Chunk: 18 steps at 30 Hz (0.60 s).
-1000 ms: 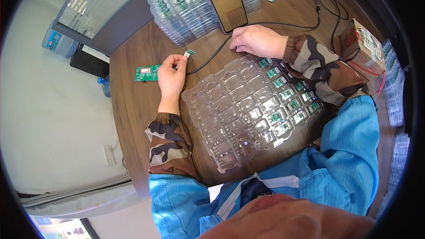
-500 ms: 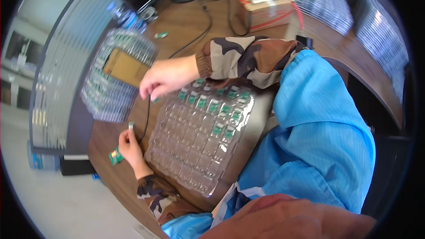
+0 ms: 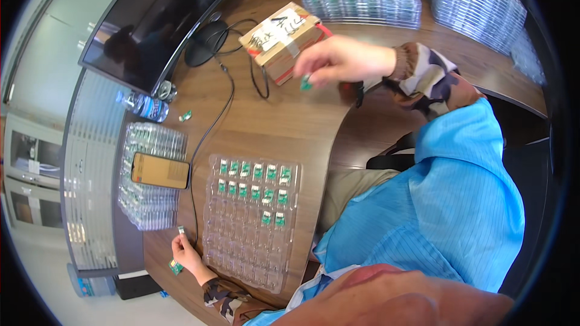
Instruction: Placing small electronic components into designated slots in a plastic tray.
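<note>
My right hand (image 3: 347, 63) hovers in front of the cardboard box, its fingers pinched on a small green circuit board (image 3: 306, 83). At the table's left, my left hand (image 3: 188, 258) grips a small whitish connector-like piece (image 3: 181, 229) between thumb and finger. A dark cable (image 3: 192, 205) runs down close to that hand; whether it joins the piece is hidden. Beside the left wrist lies a green board (image 3: 176, 267). Between my arms sits a clear plastic tray (image 3: 241, 259); small green boards (image 3: 258, 171) fill its two far rows, with two more in the third.
A phone (image 3: 160, 171) lies on stacked filled trays (image 3: 148, 205) at the left. Behind are a monitor (image 3: 154, 30), a water bottle (image 3: 145, 107), a loose board (image 3: 185, 116) and the cardboard box (image 3: 284, 39). More tray stacks (image 3: 362, 0) stand at the far right.
The view has turned. My right hand has swung right, from over the tray's far left corner to the box, carrying the green board. My left hand keeps its grip on the small piece.
</note>
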Each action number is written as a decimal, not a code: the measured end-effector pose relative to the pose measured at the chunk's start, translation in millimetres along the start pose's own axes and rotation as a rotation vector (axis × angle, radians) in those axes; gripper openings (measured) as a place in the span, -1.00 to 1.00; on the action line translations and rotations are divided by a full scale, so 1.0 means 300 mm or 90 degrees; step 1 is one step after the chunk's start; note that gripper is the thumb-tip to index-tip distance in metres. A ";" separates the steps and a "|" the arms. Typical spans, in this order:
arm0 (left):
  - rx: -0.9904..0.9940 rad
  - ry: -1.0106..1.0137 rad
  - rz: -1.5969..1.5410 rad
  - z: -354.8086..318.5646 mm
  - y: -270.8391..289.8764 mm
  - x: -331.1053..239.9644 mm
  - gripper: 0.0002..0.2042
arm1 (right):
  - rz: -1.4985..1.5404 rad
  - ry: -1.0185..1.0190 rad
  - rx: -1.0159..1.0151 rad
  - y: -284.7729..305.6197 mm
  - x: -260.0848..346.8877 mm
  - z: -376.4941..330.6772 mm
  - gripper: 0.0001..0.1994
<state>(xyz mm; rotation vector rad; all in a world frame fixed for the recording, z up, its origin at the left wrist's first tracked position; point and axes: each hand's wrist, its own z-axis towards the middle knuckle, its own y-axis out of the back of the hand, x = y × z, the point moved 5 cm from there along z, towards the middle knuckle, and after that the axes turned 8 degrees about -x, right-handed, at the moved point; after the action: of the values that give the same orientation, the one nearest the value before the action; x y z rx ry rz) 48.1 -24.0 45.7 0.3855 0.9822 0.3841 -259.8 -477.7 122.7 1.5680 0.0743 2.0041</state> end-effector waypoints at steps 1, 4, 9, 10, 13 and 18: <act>0.004 -0.004 -0.001 0.001 0.002 0.000 -0.84 | -0.077 0.010 -0.049 0.082 -0.020 -0.025 -0.86; 0.005 0.009 -0.012 -0.004 -0.014 -0.033 -0.85 | -0.192 -0.035 -0.230 0.362 -0.131 -0.078 -0.87; -0.004 -0.008 -0.002 -0.012 -0.016 -0.051 -0.85 | -0.209 -0.129 -0.581 0.805 -0.255 -0.149 -0.82; -0.007 -0.007 0.005 -0.010 -0.014 -0.047 -0.86 | -0.210 -0.122 -0.622 0.852 -0.290 -0.149 -0.81; -0.008 0.004 0.006 -0.007 -0.002 -0.034 -0.85 | -0.460 -0.138 -0.616 0.934 -0.383 -0.125 -0.79; -0.003 0.029 0.021 -0.002 -0.002 -0.013 -0.85 | -0.553 -0.257 -0.621 0.917 -0.461 -0.090 -0.74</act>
<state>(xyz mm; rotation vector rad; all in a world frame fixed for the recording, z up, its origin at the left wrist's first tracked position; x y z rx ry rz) 45.9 -26.1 48.0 0.3898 1.0195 0.4266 -378.0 -762.4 100.8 0.9732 -0.2922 0.7903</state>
